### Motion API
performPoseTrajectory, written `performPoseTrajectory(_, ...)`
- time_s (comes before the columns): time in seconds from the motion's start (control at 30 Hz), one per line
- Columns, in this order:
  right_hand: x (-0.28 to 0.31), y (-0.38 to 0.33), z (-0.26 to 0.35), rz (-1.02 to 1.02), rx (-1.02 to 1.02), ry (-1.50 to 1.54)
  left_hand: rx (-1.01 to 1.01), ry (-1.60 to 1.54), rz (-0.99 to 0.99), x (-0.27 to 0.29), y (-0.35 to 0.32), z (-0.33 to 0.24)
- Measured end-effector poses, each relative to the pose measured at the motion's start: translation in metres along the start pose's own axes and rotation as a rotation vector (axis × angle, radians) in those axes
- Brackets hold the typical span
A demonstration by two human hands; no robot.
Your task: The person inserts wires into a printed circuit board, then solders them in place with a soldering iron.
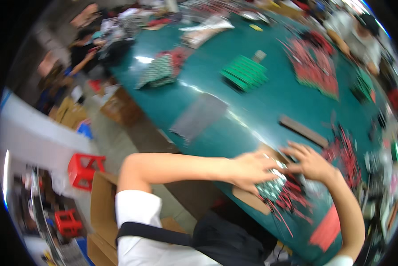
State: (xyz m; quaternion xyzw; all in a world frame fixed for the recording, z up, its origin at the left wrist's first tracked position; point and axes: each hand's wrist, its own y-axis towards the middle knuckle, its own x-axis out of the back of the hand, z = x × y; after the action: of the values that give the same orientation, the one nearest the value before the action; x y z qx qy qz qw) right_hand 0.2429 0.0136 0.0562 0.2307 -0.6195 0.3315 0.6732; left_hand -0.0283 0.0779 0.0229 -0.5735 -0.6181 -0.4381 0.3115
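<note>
My left hand (251,170) curls its fingers over a bundle of small silvery-green boards (272,188) with red and black wires (292,199) trailing from it. Close by on the right, my right hand (312,165) has its fingers apart, and its fingertips reach toward the bundle and my left fingers. Whether they touch it is blurred. A brown cardboard piece (251,200) lies partly under the bundle at the near table edge.
On the green table (252,113) are a grey cloth (200,116), green boards (244,73), a dark bar (303,131), red wire bunches (312,64) and a red sheet (326,228). Co-workers sit across and far left. Red stools (84,170) and a cardboard box (102,199) stand left.
</note>
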Motion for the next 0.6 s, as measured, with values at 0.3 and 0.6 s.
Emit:
performPoseTrajectory(0.3, -0.019, 0.028, -0.008, -0.24, -0.576, 0.668, 0.035, 0.077, 0.081, 0.014, 0.018, -0.015)
performPoseTrajectory(0.6, -0.028, 0.11, 0.031, -0.224, -0.678, 0.557, 0.186, 0.235, -0.117, -0.008, 0.011, -0.045)
